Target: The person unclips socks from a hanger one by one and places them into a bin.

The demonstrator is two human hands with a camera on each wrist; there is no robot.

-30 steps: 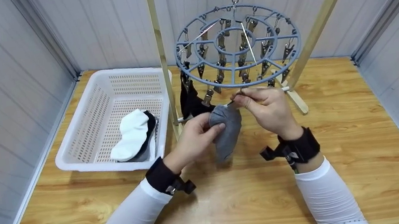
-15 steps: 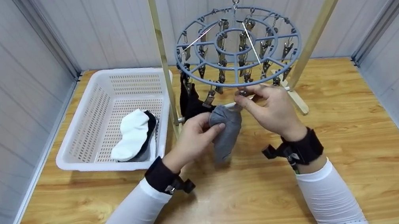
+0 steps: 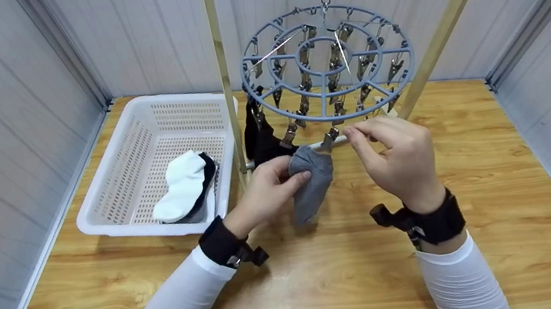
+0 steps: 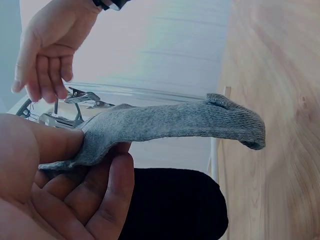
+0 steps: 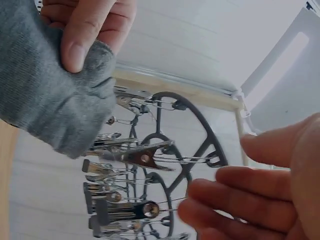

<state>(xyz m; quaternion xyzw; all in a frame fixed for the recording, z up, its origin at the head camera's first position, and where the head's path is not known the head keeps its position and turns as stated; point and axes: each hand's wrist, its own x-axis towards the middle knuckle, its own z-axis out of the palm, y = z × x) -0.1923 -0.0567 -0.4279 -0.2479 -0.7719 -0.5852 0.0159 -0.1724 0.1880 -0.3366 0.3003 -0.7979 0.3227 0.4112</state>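
Over the table [image 3: 298, 294], the right grip [image 3: 400, 157] released the clip [image 3: 330, 139].

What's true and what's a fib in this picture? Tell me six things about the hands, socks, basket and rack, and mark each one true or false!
1. The left hand holds the gray sock. True.
2. The white sock lies in the basket. True.
3. The right hand grips the white sock. False: the right hand holds nothing.
4. The rack is square. False: it is round.
5. Black cloth hangs under the rack. True.
6. Both hands are inside the basket. False: both are outside it.
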